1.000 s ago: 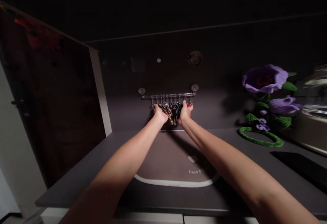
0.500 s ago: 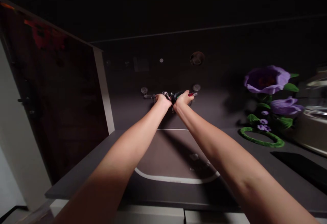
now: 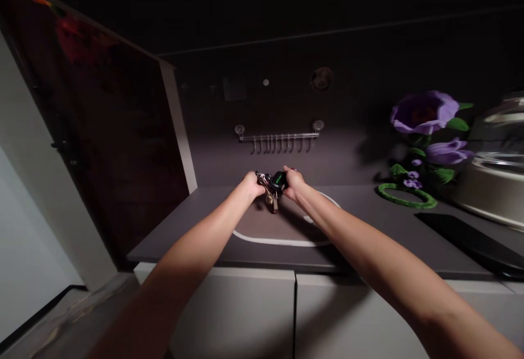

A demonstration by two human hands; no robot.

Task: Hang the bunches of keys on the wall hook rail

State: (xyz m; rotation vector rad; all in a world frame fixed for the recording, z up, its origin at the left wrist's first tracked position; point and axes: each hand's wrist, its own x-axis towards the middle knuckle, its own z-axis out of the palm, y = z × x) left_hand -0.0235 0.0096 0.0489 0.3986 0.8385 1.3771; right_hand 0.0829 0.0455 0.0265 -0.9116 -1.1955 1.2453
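Observation:
A bunch of keys [image 3: 267, 187] hangs between both hands, over the brown mat [image 3: 256, 227] on the counter. My left hand [image 3: 250, 185] is closed on the keys from the left side. My right hand [image 3: 293, 183] is closed around a dark fob [image 3: 279, 180] with green marks, which touches the keys. Behind and above the hands, a clear rail [image 3: 282, 137] with several small hooks is fixed to the wall by two round suction cups. Nothing hangs on its hooks.
Purple felt flowers [image 3: 426, 112] with a green ring base [image 3: 407, 196] stand at the right. Beside them are a cream appliance [image 3: 491, 184] with a glass top and a black flat object [image 3: 470, 241]. A dark door [image 3: 110, 157] is at the left.
Both hands have come down and back from the rail with the keys and fob. The rail's hooks are now uncovered. The view has shifted, showing more of the cabinet fronts.

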